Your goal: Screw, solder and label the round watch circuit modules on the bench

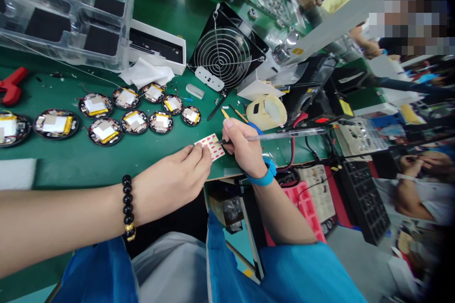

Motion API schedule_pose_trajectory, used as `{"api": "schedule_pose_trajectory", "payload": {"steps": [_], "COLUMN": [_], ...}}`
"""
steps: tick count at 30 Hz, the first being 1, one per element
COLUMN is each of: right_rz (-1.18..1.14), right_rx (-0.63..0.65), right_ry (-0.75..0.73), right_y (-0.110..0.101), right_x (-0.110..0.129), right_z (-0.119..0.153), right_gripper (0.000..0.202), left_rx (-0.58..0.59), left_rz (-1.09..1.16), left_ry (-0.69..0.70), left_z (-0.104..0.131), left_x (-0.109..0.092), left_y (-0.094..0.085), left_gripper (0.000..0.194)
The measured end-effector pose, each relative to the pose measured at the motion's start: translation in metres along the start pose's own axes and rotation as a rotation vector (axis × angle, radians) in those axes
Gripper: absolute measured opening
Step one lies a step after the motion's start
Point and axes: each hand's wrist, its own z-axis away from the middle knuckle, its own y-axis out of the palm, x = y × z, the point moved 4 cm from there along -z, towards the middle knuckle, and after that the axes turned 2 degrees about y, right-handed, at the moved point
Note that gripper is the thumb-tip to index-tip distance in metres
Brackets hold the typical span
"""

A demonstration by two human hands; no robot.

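Between the fingertips of my left hand (177, 170) is a small pale card (215, 148) with rows of red marks. My right hand (245, 147) grips a thin clear pen-like tool (287, 133), its dark tip touching or just over the card's upper right part. Both hands are at the front edge of the green table (170, 151). Several round black modules, such as one at the near right of the group (191, 115), lie left of and beyond the card, with white pads and yellow parts on them.
A fan with a wire guard (222, 59) stands beyond my hands, beside a cream tape roll (266, 111). Clear trays (74, 9) fill the back left, near red-handled pliers (12, 86). Other people's hands work at the far right.
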Motion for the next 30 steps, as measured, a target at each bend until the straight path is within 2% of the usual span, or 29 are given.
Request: {"api": "schedule_pose_trajectory", "payload": {"steps": [11, 18, 30], "right_rz": [-0.053, -0.072, -0.069], "right_rx": [-0.021, 0.011, 0.032], "right_ry": [0.013, 0.017, 0.030], "right_y": [-0.003, -0.001, 0.001], "right_x": [-0.002, -0.001, 0.003], "right_z": [0.004, 0.004, 0.001], "right_gripper": [0.052, 0.050, 0.051], "left_rx": [0.009, 0.045, 0.040], "left_rz": [0.051, 0.067, 0.055], "left_ry": [-0.013, -0.043, -0.031], "left_z": [0.002, 0.001, 0.000], "left_x": [0.003, 0.010, 0.008], "left_y": [0.001, 0.002, 0.001], "left_gripper": [0.046, 0.062, 0.058]}}
